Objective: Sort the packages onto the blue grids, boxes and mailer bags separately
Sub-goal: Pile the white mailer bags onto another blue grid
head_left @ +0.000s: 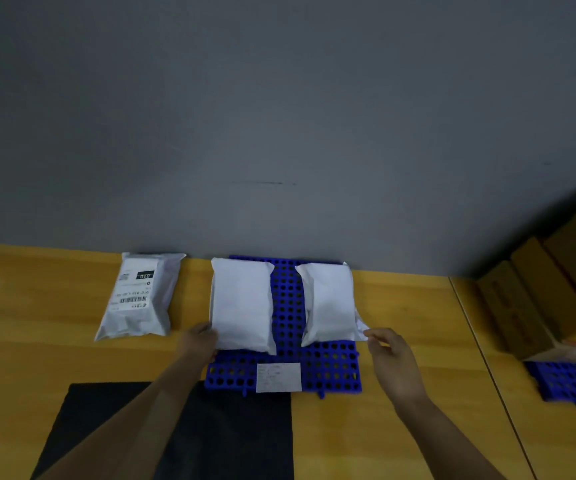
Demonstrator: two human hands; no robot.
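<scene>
Two white mailer bags lie side by side on a blue grid [288,317] against the grey wall. My left hand [198,342] grips the near left corner of the left bag [241,303]. My right hand [388,351] pinches the near right corner flap of the right bag [329,303]. A third mailer bag [139,296], grey-white with a printed label, lies on the wooden table left of the grid. At the far right, brown cardboard boxes [553,289] stand stacked on a second blue grid [556,382].
A white label card [278,376] sits on the near edge of the middle grid. A black mat [224,434] covers the table in front of me. A seam [487,362] divides the wooden tabletop on the right.
</scene>
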